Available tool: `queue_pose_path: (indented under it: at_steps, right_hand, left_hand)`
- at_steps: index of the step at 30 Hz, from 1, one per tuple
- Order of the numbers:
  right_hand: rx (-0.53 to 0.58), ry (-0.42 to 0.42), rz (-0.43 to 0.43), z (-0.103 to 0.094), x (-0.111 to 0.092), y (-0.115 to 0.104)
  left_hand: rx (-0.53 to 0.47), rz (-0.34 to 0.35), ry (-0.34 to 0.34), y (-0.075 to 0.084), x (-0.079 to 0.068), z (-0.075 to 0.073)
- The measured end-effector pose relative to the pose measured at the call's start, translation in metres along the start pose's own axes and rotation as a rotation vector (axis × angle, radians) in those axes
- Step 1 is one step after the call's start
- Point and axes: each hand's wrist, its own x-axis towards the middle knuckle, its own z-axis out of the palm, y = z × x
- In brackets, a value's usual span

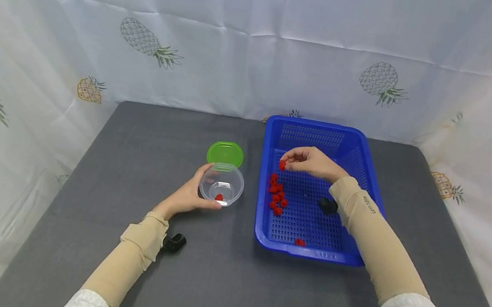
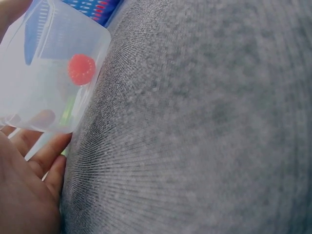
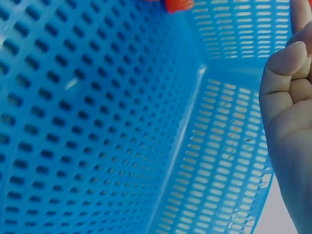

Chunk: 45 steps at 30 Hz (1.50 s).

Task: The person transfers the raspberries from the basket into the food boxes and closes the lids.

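Observation:
My left hand (image 1: 190,196) grips a round clear plastic container (image 1: 237,190), thumb on the near side and fingers on the far side. Inside it lies one red raspberry (image 2: 81,69), low against the wall in the left wrist view. Over the left part of a blue plastic basket (image 1: 324,255), my right hand (image 1: 314,162) pinches another raspberry (image 1: 282,165) between thumb and fingertips. Below that hand, several raspberries (image 1: 276,191) form a loose group along the basket's left side. A separate raspberry (image 1: 300,242) sits by the near wall.
A green round lid (image 1: 225,151) lies on the grey tabletop (image 1: 223,291) just beyond the container. The basket has raised, slotted walls, and its left wall stands between my two hands. White cloth (image 1: 239,76) with pineapple prints hangs behind the table.

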Motion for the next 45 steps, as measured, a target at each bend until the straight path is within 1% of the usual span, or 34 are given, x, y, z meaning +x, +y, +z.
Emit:
queue_pose_path:
  at_steps: [6, 10, 16, 19, 24, 25, 26, 31, 32, 33, 36, 37, 44, 45]
  right_hand:
    - [0.035, 0.042, 0.001, 0.004, 0.004, -0.013]
    - [0.094, 0.037, -0.015, 0.008, 0.008, -0.021]
    - [0.135, 0.028, -0.079, 0.017, 0.014, -0.033]
    - [0.166, 0.012, -0.11, 0.023, 0.018, -0.039]
    - [0.156, -0.001, -0.137, 0.034, 0.026, -0.047]
    - [0.146, 0.0, -0.139, 0.036, 0.028, -0.049]
    - [0.135, 0.0, -0.14, 0.038, 0.03, -0.051]
    - [0.086, -0.021, -0.148, 0.046, 0.037, -0.063]
    - [0.08, -0.033, -0.153, 0.048, 0.039, -0.065]
    - [0.079, -0.047, -0.159, 0.049, 0.041, -0.067]
    - [0.069, -0.09, -0.171, 0.054, 0.046, -0.071]
    - [0.066, -0.104, -0.174, 0.056, 0.048, -0.072]
    - [0.012, -0.186, -0.203, 0.068, 0.059, -0.081]
    - [0.008, -0.198, -0.203, 0.07, 0.061, -0.082]
  left_hand:
    - [0.001, -0.002, 0.002, -0.002, 0.0, 0.0]
    - [0.001, -0.007, 0.001, -0.003, 0.0, -0.001]
    - [0.011, 0.01, 0.003, -0.003, 0.0, 0.001]
    - [0.011, -0.005, 0.004, -0.004, 0.001, 0.002]
    - [0.01, -0.016, 0.004, -0.006, 0.001, 0.002]
    - [0.006, -0.017, 0.0, -0.002, -0.001, 0.001]
    - [0.009, -0.016, -0.001, -0.002, -0.001, 0.001]
    - [-0.011, -0.033, -0.032, 0.025, -0.008, -0.004]
    - [-0.008, -0.033, -0.034, 0.026, -0.008, -0.004]
    - [-0.014, -0.035, -0.041, 0.031, -0.01, -0.005]
    - [-0.009, -0.039, -0.048, 0.031, -0.009, -0.005]
    - [-0.008, -0.04, -0.05, 0.03, -0.009, -0.005]
    - [0.002, -0.037, -0.03, -0.004, 0.001, -0.002]
    - [0.007, -0.036, -0.027, -0.006, 0.001, -0.002]
